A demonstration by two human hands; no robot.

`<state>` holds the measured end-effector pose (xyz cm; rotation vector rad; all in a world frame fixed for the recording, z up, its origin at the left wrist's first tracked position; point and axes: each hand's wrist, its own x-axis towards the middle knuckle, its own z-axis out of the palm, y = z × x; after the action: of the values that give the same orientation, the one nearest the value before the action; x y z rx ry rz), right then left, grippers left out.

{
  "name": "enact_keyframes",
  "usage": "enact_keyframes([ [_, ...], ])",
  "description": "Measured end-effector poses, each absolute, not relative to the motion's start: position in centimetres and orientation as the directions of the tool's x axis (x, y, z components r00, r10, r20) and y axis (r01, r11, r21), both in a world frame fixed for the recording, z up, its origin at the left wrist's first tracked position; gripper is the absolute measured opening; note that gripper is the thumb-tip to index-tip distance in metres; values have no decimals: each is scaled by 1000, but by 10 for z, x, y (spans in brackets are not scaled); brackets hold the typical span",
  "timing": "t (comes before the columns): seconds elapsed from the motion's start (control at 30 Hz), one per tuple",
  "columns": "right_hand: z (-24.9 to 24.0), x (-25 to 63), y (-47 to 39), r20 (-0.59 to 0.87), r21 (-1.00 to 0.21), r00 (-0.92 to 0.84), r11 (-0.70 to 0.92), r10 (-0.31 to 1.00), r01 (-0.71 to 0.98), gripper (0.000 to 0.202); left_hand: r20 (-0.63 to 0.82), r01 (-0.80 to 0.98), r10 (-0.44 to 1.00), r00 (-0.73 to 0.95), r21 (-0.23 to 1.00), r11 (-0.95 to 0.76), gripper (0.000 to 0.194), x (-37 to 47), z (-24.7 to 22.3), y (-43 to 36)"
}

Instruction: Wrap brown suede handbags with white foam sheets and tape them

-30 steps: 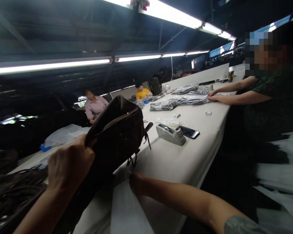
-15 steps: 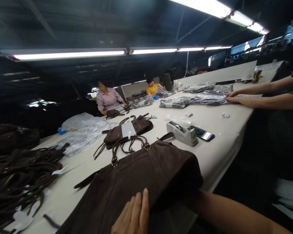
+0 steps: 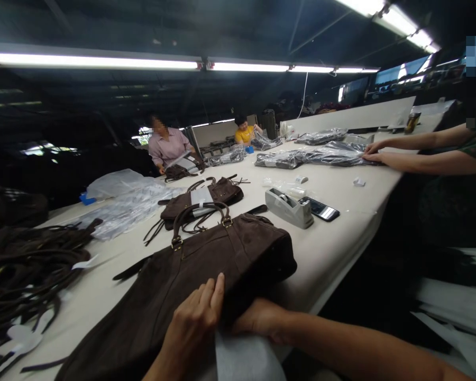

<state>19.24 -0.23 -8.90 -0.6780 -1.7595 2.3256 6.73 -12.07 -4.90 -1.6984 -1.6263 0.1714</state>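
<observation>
A dark brown handbag (image 3: 206,259) lies on its side across the near end of the table, its two handles pointing away from me. My left hand (image 3: 198,309) grips its near part, fingers bent over the side and pressed together. Close to the bag's underside is my right hand (image 3: 259,320), its fingertips hidden beneath the bag. A pale grey sheet (image 3: 246,357) hangs between my hands, against the bag's near side. Just beyond lies a second brown handbag (image 3: 222,193) with a light wrap (image 3: 201,198) around its middle.
A tape dispenser (image 3: 289,207) and a phone (image 3: 320,208) sit to the right. Dark straps (image 3: 35,264) pile up at left, near plastic bags (image 3: 130,203). Co-workers stand farther along the table; one person's hands (image 3: 373,152) touch a plastic-wrapped bag (image 3: 335,153).
The near handbag has shifted left and its right end has drawn in. My right hand has come into view from behind it, and the grey sheet now shows clearly.
</observation>
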Motion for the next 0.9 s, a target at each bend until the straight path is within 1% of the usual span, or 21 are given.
enact_keyframes([
  [0.1,-101,219,-14,-319,-908,-894,-373,316,193,45,294,876,951,92,-478,63,49,64,-36,-117],
  [0.17,-106,235,-24,-317,-914,-896,-353,312,201,39,239,899,970,47,-433,64,51,63,-31,-114],
  [0.2,-108,242,-30,-293,-931,-893,-314,341,186,38,218,900,975,37,-431,62,51,65,-31,-113],
  [0.27,-115,253,-42,-231,-972,-870,-138,436,189,49,193,880,980,50,-472,48,51,73,-38,-115],
  [0.3,-119,257,-48,-220,-970,-857,-15,465,241,58,198,858,978,73,-513,39,50,80,-45,-117],
  [0.33,-123,261,-51,-229,-942,-852,113,471,316,65,213,827,972,98,-562,39,48,87,-53,-120],
  [0.37,-125,265,-53,-259,-892,-858,232,443,389,68,235,788,964,122,-614,50,46,94,-63,-124],
  [0.4,-125,268,-52,-298,-835,-869,334,394,437,64,257,746,956,139,-662,69,45,101,-73,-128],
  [0.43,-121,272,-48,-324,-788,-882,419,341,451,52,273,707,951,145,-701,93,44,107,-83,-131],
  [0.47,-111,275,-41,-322,-762,-902,487,286,427,37,282,675,949,142,-729,116,44,111,-93,-134],
  [0.5,-96,278,-31,-290,-757,-930,542,225,366,24,285,651,950,129,-747,135,44,114,-101,-136],
  [0.53,-75,279,-20,-231,-757,-957,585,175,290,16,283,641,951,123,-754,141,44,115,-108,-137],
  [0.57,-51,277,-8,-164,-755,-980,624,116,200,13,275,649,954,119,-749,135,42,115,-113,-137],
  [0.6,-25,270,5,-85,-745,-995,660,54,99,15,265,671,959,105,-730,128,40,114,-115,-135],
  [0.67,23,237,29,75,-665,-997,746,27,-30,23,227,751,972,60,-652,106,37,110,-109,-127],
  [0.73,52,178,50,218,-534,-976,837,0,-120,24,87,880,996,-3,-473,44,29,103,-90,-112],
  [0.77,58,142,59,249,-484,-968,865,-14,-137,24,-5,928,1000,-17,-371,13,22,99,-78,-103],
  [0.8,58,103,67,246,-459,-969,878,-24,-138,24,-90,966,996,-14,-260,-10,20,93,-66,-95],
  [0.83,53,65,73,218,-466,-976,875,-29,-130,25,-146,991,989,-4,-131,-15,24,85,-56,-87],
  [0.87,45,29,77,167,-495,-986,863,-23,-104,27,-162,1000,987,3,11,-1,31,77,-48,-81],
  [0.9,35,-3,80,122,-514,-992,853,-29,-88,32,-138,985,990,-7,169,31,37,68,-45,-76],
])
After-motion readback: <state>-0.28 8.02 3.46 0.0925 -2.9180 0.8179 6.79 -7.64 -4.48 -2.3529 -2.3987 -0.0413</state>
